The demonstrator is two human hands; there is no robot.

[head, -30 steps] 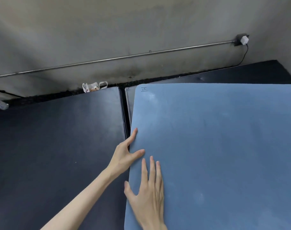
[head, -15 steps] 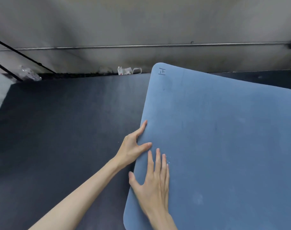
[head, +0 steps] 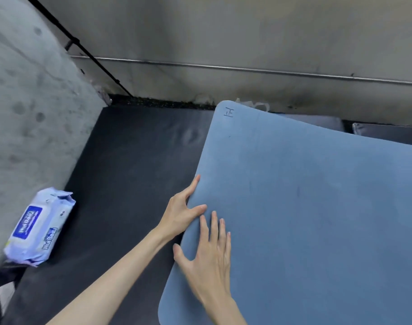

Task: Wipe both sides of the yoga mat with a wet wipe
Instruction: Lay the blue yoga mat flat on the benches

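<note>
The blue yoga mat (head: 317, 207) lies over black floor padding and fills the right of the view, with a small mark near its far left corner. My left hand (head: 181, 212) holds the mat's left edge: the thumb is on top, the index finger runs along the edge, and the other fingers are hidden beneath. Just below it, my right hand (head: 209, 256) presses flat on the mat with straight, spread fingers. A pale blue pack of wet wipes (head: 39, 227) lies on the floor at the left, apart from both hands. No loose wipe is in view.
Black floor padding (head: 130, 172) stretches between the pack and the mat. A grey concrete block (head: 29, 102) rises at the left, touching the pack. The back wall carries a metal pipe (head: 247, 69). A white scrap (head: 256, 105) peeks out behind the mat's far corner.
The mat's left edge has slid left over the seam in the black padding, both hands staying on it. My view has swung left, bringing the wipes pack and concrete block into sight.
</note>
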